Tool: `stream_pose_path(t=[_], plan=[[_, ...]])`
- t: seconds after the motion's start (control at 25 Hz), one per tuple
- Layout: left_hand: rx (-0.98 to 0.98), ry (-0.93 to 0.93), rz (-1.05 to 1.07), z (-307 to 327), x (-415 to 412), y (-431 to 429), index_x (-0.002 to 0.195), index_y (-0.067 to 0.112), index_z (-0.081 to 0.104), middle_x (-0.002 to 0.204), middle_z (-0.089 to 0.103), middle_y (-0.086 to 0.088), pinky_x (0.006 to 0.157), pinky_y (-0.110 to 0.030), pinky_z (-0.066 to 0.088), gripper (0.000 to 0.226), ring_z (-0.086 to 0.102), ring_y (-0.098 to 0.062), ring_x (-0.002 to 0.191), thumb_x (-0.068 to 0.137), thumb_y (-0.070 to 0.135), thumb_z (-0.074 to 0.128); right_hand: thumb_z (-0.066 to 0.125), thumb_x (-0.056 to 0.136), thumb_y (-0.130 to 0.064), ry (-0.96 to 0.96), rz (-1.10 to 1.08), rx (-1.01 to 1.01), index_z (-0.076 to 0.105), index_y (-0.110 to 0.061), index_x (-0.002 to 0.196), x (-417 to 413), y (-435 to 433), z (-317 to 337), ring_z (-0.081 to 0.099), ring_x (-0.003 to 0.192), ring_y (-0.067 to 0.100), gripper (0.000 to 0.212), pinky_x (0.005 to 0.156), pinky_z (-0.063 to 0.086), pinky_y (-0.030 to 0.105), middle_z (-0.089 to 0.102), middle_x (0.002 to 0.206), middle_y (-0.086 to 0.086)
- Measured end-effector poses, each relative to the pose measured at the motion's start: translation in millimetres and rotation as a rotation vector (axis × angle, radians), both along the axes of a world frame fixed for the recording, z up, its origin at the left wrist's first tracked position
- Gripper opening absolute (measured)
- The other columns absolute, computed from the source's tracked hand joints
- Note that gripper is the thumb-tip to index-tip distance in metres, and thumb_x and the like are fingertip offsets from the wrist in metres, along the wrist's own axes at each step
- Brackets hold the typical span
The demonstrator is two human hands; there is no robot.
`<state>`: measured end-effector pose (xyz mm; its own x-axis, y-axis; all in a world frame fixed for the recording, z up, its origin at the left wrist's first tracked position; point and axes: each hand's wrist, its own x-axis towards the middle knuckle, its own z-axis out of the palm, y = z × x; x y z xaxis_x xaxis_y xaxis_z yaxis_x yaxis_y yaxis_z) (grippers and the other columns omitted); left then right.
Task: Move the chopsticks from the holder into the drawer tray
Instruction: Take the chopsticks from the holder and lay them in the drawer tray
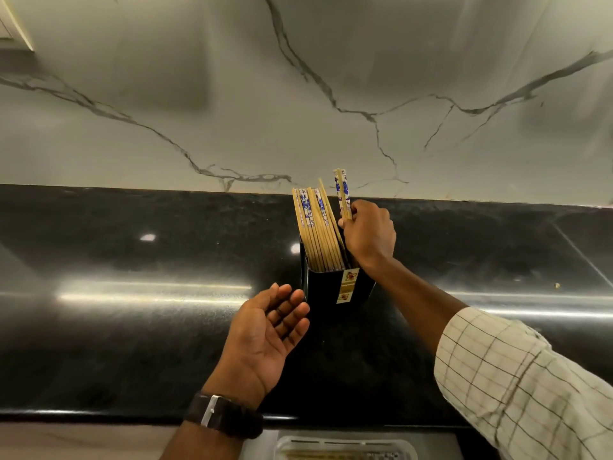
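A black box-shaped holder (326, 288) with a gold label stands on the dark countertop (132, 343), packed with several wooden chopsticks (315, 227) with blue-and-white patterned tops. My right hand (370, 235) is closed around a pair of chopsticks (343, 194) raised above the others at the holder's right side. My left hand (268, 330) is open, palm up, just left of the holder's base, holding nothing. At the bottom edge, the drawer tray (345, 448) shows below the counter front, with some chopsticks lying in it.
A white marble backsplash (298, 94) with grey veins rises behind the counter. The counter's front edge (99, 416) runs across the bottom. A dark watch sits on my left wrist; my right arm wears a checked sleeve.
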<state>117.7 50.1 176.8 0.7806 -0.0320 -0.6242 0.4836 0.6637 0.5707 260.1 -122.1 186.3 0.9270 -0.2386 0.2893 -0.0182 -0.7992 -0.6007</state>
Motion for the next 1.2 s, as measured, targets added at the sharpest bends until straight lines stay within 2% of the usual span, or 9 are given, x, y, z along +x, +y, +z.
stream_pose_path(t=[0.08,0.16,0.28,0.36,0.48,0.64,0.88,1.08,1.2], plan=[[-0.009,-0.007,-0.011,1.6,-2.5,-3.9,0.107,0.009,0.071,0.092,0.077,-0.012,0.077,-0.037,0.056,0.022,0.071,-0.023,0.078,0.097,0.024,0.059,0.068,0.095,-0.023,-0.082,-0.014,0.062,0.071,-0.014,0.099,-5.5,-2.7,7.4,0.070,0.074,0.015,0.010,0.069,0.061,0.041,0.073,0.085,-0.003],[0.006,-0.041,-0.015,5.4,-6.0,-6.8,0.109,0.009,0.071,0.091,0.077,-0.012,0.077,-0.037,0.057,0.021,0.072,-0.023,0.078,0.096,0.023,0.060,0.068,0.096,-0.023,-0.268,-0.038,0.195,0.070,-0.014,0.102,-19.2,-4.3,26.7,0.070,0.072,0.009,0.011,0.069,0.063,0.037,0.072,0.085,-0.008],[0.218,-0.221,0.014,16.0,-14.9,-16.3,0.109,0.008,0.072,0.096,0.079,-0.012,0.078,-0.036,0.058,0.023,0.074,-0.026,0.086,0.098,0.024,0.060,0.072,0.093,-0.020,-0.470,-0.006,0.528,0.070,-0.012,0.105,-62.0,-7.9,71.0,0.076,0.077,0.007,0.014,0.069,0.064,0.028,0.076,0.089,-0.005],[0.505,-0.468,0.011,30.5,-24.6,-26.9,0.106,0.012,0.071,0.098,0.078,-0.007,0.075,-0.028,0.058,0.022,0.073,-0.017,0.091,0.100,0.027,0.056,0.074,0.090,-0.015,-0.329,0.086,0.820,0.070,-0.009,0.104,-101.7,-14.3,93.9,0.079,0.081,0.014,0.016,0.071,0.064,0.029,0.079,0.090,0.005],[0.802,-0.773,-0.126,56.6,-38.4,-40.8,0.108,0.021,0.069,0.098,0.075,0.001,0.073,-0.024,0.060,0.023,0.073,-0.008,0.089,0.101,0.033,0.050,0.073,0.088,-0.008,0.126,0.253,1.047,0.070,-0.004,0.107,-155.9,-20.7,92.7,0.080,0.083,0.023,0.020,0.071,0.064,0.032,0.081,0.092,0.011],[0.762,-0.727,-0.372,56.4,-61.1,-51.4,0.120,0.020,0.068,0.103,0.079,-0.002,0.072,-0.035,0.064,0.025,0.078,-0.015,0.088,0.096,0.018,0.061,0.072,0.088,-0.006,0.329,0.238,1.118,0.072,-0.005,0.106,-198.0,-21.5,61.2,0.080,0.081,0.023,0.019,0.066,0.063,0.030,0.081,0.092,0.012],[0.643,-0.562,-0.400,41.4,-98.5,-55.2,0.106,0.029,0.069,0.089,0.082,-0.002,0.068,-0.034,0.064,0.026,0.080,-0.020,0.079,0.087,0.010,0.070,0.073,0.090,-0.014,0.409,0.206,1.063,0.077,-0.005,0.103,-232.3,-35.6,44.2,0.078,0.074,0.018,0.016,0.067,0.061,0.024,0.081,0.087,0.011],[0.644,-0.497,-0.433,32.7,-117.6,-54.7,0.100,0.015,0.074,0.083,0.081,-0.006,0.065,-0.029,0.063,0.014,0.078,-0.024,0.075,0.087,0.008,0.071,0.075,0.089,-0.016,0.344,0.130,0.954,0.075,-0.015,0.106,-240.6,-43.3,49.7,0.075,0.088,0.018,0.016,0.075,0.056,0.028,0.080,0.091,0.006],[0.599,-0.464,-0.446,28.2,-126.9,-52.5,0.101,0.010,0.073,0.084,0.081,-0.010,0.068,-0.032,0.063,0.015,0.078,-0.027,0.076,0.088,0.005,0.069,0.077,0.087,-0.016,0.356,0.123,0.923,0.075,-0.013,0.097,-234.5,-52.4,59.5,0.075,0.086,0.018,0.011,0.075,0.057,0.030,0.081,0.089,0.006]])
